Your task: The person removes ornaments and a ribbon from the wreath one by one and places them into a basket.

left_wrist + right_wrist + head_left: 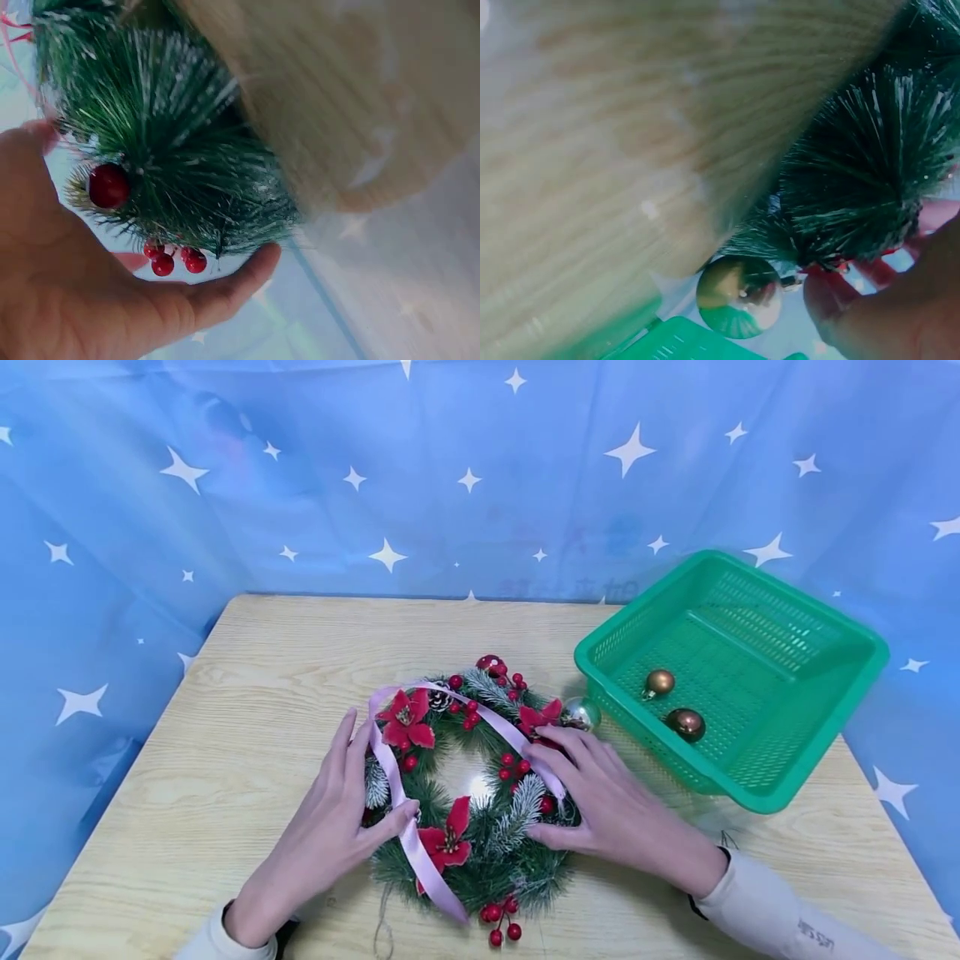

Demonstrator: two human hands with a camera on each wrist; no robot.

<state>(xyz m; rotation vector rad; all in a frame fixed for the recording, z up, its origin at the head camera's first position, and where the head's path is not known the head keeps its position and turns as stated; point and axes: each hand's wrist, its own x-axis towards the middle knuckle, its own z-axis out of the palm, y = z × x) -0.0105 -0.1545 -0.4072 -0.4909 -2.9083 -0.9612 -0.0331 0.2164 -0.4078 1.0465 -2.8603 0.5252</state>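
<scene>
A green Christmas wreath [427,793] lies on the table, decked with red poinsettias [405,718], red berries [495,914], frosted sprigs and a pinecone. Pale purple ribbon [390,768] runs loosely over its top and down its left side. My left hand [327,818] holds the wreath's left side, thumb laid over the ribbon and fingers along the outer edge. On the opposite side, my right hand [603,797] grips the wreath with thumb and fingers spread over its rim. A shiny silver bauble [739,296] hangs at the wreath's edge near the right fingers.
A green plastic basket [862,647] stands to the right, close to the wreath. Inside it lie a copper bauble [660,682] and a dark brown bauble [686,724]. Behind the wooden table [315,635] hangs a blue curtain [420,460] with white stars.
</scene>
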